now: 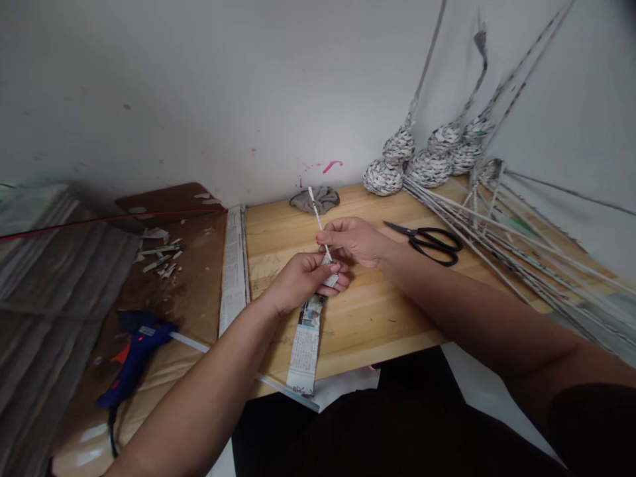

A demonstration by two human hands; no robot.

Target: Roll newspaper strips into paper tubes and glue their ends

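Between my two hands is a strip of printed newspaper, its upper end rolled into a thin white tube that points up and away from me. My left hand is closed on the strip where the flat paper meets the roll, thumb on top. Just above it, my right hand pinches the rolled tube between thumb and fingers. The flat tail of the strip hangs toward me over the table's front edge. Black-handled scissors lie right of my right hand.
Gourd-shaped woven paper pieces stand against the wall at the back right, beside long paper tubes. A grey cloth lies behind my hands. On the left are stacked newspaper strips, a blue glue gun, paper scraps and a newspaper pile.
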